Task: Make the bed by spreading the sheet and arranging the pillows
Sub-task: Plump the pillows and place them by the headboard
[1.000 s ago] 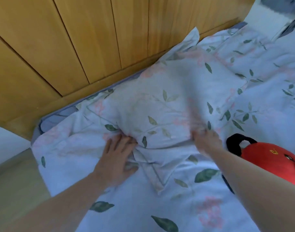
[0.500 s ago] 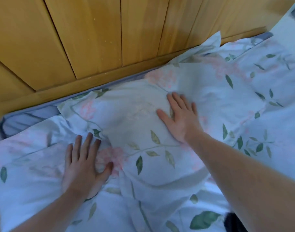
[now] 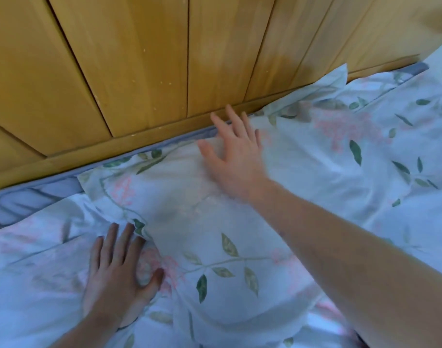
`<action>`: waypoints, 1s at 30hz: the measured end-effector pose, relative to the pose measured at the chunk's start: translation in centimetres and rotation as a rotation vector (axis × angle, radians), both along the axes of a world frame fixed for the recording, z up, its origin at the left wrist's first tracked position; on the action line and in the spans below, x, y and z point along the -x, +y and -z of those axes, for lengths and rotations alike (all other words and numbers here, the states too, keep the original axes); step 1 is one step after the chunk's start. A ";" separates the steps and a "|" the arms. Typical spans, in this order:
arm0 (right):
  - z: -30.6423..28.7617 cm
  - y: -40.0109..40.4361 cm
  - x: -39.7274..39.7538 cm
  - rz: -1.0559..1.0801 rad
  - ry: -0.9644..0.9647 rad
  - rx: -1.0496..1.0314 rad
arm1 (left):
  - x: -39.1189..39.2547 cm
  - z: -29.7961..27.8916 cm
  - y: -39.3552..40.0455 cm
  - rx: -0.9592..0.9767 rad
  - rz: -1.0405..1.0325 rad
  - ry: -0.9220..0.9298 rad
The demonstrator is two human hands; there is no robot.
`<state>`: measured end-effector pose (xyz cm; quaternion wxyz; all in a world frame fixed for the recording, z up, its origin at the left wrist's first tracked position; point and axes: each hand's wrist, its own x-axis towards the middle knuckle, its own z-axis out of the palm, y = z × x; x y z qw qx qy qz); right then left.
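Observation:
A pillow [image 3: 190,222] in a pale case printed with green leaves and pink flowers lies against the wooden headboard. The sheet [image 3: 34,285] around it has the same print. My left hand [image 3: 117,275] lies flat, fingers apart, on the sheet at the pillow's near left corner. My right hand [image 3: 235,156] is spread open, slightly blurred, at the pillow's far edge close to the headboard. Neither hand holds cloth. A second stretch of printed cloth [image 3: 365,151] lies to the right; whether it is another pillow I cannot tell.
The wooden panelled headboard [image 3: 152,59] fills the top of the view. A grey-blue mattress edge [image 3: 31,197] shows at the left between headboard and sheet. A dark object peeks in at the bottom right corner.
My right hand has slid from the middle of the pillow up to its far edge by the headboard. My left hand has stayed pressed at the near left corner. The view has moved closer.

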<state>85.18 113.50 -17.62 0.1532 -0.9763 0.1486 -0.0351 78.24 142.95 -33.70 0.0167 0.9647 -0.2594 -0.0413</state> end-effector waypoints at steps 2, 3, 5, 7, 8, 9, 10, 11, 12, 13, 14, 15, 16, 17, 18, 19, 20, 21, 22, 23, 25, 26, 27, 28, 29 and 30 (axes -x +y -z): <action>2.7 1.9 1.3 -0.074 0.142 0.072 | -0.2 0.1 0.0 0.004 -0.001 0.006; 3.7 1.2 2.7 -0.089 0.174 0.119 | -0.1 0.1 0.0 0.009 -0.001 0.014; 4.5 -2.4 5.1 -0.075 0.162 0.209 | -0.1 0.0 -0.1 0.032 0.007 0.033; 4.0 -5.6 5.7 -0.044 0.114 0.304 | -0.3 -0.5 -0.2 0.045 0.008 0.054; 3.6 -6.2 5.3 -0.026 0.093 0.343 | -0.3 -0.6 -0.1 0.041 0.010 0.060; 2.9 -6.4 4.9 0.007 0.061 0.357 | -0.4 -0.8 -0.3 0.034 0.015 0.070; 2.3 -5.5 3.8 0.031 0.024 0.349 | -0.5 -1.0 0.2 0.020 0.005 0.080; 1.3 -5.0 3.3 0.076 -0.022 0.331 | -0.5 -1.1 -0.3 0.022 0.012 0.079; 0.6 -4.0 2.6 0.109 -0.061 0.292 | -0.6 -1.0 -0.3 0.019 0.014 0.082; 0.0 -2.7 2.0 0.111 -0.089 0.235 | -0.6 -1.0 -0.1 0.010 0.007 0.077; -0.5 -1.3 1.7 0.075 -0.102 0.190 | -0.6 -1.0 0.0 0.000 0.003 0.080; -0.6 -0.1 1.9 0.012 -0.096 0.168 | -0.6 -0.9 0.1 -0.005 0.006 0.075; 0.0 0.7 2.3 -0.060 -0.058 0.178 | -0.5 -0.9 0.1 -0.005 0.006 0.076; 0.9 0.9 3.2 -0.110 0.014 0.211 | -0.4 -0.9 0.1 0.001 0.007 0.073; 1.8 0.0 4.2 -0.121 0.095 0.271 | -0.4 -1.0 0.0 0.008 0.009 0.079; 2.5 -1.6 5.0 -0.090 0.171 0.332 | -0.5 -1.1 0.1 0.015 0.008 0.085; 2.8 -4.1 5.9 -0.020 0.235 0.387 | -0.5 -1.2 -0.1 0.023 0.008 0.100; 3.2 -6.5 6.6 0.085 0.278 0.410 | -0.6 -1.3 0.1 0.026 0.004 0.105; 3.3 -8.9 7.4 0.225 0.293 0.391 | -0.7 -1.3 0.1 0.023 0.001 0.110; 3.1 -10.8 7.8 0.383 0.284 0.331 | -0.7 -1.3 0.3 0.020 -0.001 0.115; 2.2 -13.0 8.3 0.649 0.219 0.199 | -0.6 -1.3 0.3 0.018 0.001 0.124; 1.8 -12.8 8.0 0.686 0.182 0.146 | -0.7 -1.2 0.5 0.013 0.000 0.127; 1.4 -12.1 7.6 0.652 0.141 0.118 | -0.6 -1.1 0.7 0.008 -0.001 0.125; 0.5 -11.4 7.3 0.562 0.086 0.124 | -0.5 -1.1 0.2 0.018 0.003 0.115; -0.1 -9.9 6.6 0.438 0.026 0.135 | -0.5 -0.9 0.3 0.020 0.000 0.103; -0.5 -8.1 5.7 0.310 -0.034 0.141 | -0.5 -0.8 0.5 0.018 -0.005 0.094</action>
